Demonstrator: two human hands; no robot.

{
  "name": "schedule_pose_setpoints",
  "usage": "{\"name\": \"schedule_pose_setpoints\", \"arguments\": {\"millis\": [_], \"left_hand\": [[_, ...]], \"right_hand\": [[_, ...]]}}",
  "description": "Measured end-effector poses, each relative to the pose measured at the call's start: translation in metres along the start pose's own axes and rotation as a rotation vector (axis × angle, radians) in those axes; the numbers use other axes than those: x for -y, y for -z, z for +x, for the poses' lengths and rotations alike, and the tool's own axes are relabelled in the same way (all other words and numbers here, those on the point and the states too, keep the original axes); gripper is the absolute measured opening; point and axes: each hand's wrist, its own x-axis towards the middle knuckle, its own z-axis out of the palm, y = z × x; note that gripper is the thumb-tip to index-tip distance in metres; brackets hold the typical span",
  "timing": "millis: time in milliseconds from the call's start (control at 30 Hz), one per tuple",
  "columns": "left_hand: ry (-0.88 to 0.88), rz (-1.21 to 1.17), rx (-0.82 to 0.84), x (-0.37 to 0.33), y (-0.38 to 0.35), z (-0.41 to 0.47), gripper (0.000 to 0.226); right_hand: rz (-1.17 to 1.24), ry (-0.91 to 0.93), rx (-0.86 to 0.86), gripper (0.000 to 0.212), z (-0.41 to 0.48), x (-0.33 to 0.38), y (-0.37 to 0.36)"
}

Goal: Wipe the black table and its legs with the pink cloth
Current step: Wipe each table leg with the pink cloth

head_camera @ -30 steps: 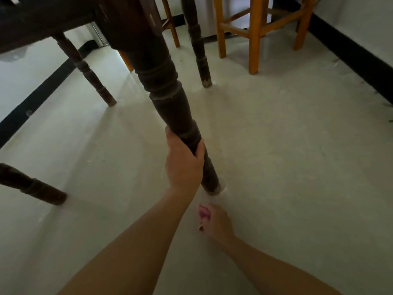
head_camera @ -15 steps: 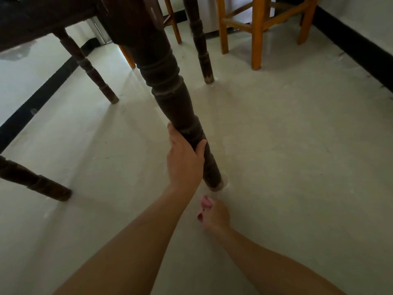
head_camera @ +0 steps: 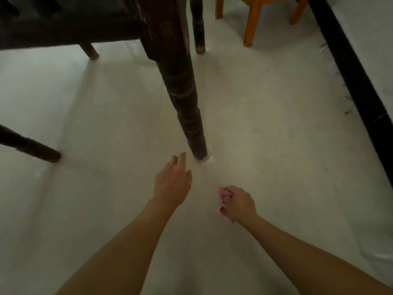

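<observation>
One table leg stands nearest the viewer. Its long axis runs from its foot on the floor up and slightly left to the frame of the black table. Left hand: fingers loosely spread, holding nothing, tips just beside the foot of the leg but apart from it. Right hand: curled round the bunched pink cloth, lower in view and to the right, farther from the leg than the left hand. Judgement: the cloth must travel forward and to the left to meet the leg. The nearer hand carries no cloth.
</observation>
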Motion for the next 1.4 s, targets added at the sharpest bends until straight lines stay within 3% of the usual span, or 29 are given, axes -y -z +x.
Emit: {"name": "schedule_pose_setpoints", "arguments": {"millis": [267,500,767,1000,1200,1400], "left_hand": [[0.047,0.060,0.210,-0.006,0.113,-0.131,0.036],[0.203,0.014,0.237,-0.014,0.264,-0.268,0.029],[0.567,-0.040,0.027,-0.050,0.395,-0.389,0.025],[0.821,-0.092,-0.098,-0.080,0.479,-0.480,0.023],[0.936,-0.035,-0.161,-0.068,0.541,-0.529,0.033],[1.051,-0.078,-0.327,-0.007,0.568,-0.529,0.022]], "right_hand": [[-0.202,-0.007,0.180,0.018,-0.147,0.053,0.056],[-0.398,0.199,0.314,0.020,-0.272,0.156,0.120],[-0.594,0.574,0.516,0.012,-0.367,0.274,0.189],[-0.700,0.789,0.639,0.025,-0.454,0.361,0.221],[-0.846,1.010,0.706,0.032,-0.500,0.454,0.200],[-0.908,1.253,0.655,0.031,-0.504,0.553,0.143]]}}
